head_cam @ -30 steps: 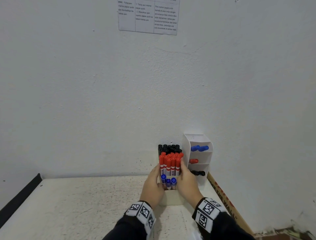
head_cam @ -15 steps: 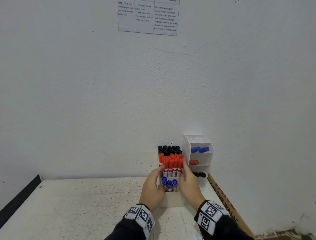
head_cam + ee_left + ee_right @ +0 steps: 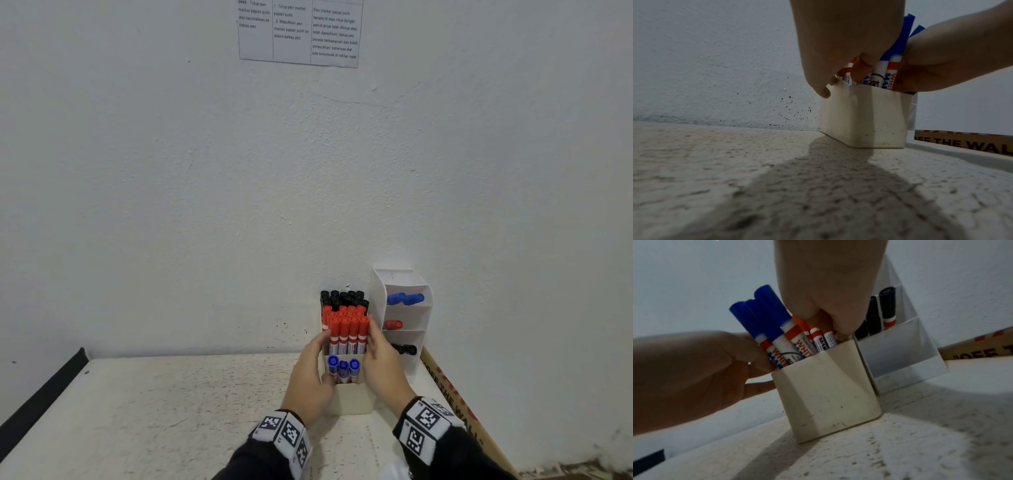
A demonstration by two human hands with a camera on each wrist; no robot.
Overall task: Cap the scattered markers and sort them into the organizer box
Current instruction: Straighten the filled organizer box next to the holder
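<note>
A cream organizer box [image 3: 349,401] stands near the wall holding capped markers: blue markers [image 3: 342,368] in front, red markers [image 3: 347,334] in the middle, black markers [image 3: 342,298] behind. My left hand [image 3: 317,356] and right hand [image 3: 375,346] flank the red markers and squeeze them from either side. In the left wrist view my left fingers [image 3: 857,68] curl over the box [image 3: 865,116] rim among the red markers. In the right wrist view my right fingers [image 3: 830,321] curl onto the red markers [image 3: 818,339] beside the blue markers [image 3: 760,313].
A white tiered organizer [image 3: 380,301] stands right of the box, holding blue, red and black markers on separate shelves. A brown cardboard box [image 3: 455,407] lies along the table's right edge. The speckled white table [image 3: 154,411] stretches left to a black edge strip [image 3: 41,401].
Both hands stay on either side of the red markers, and the bundle looks pressed slightly closer together. Nothing else has moved.
</note>
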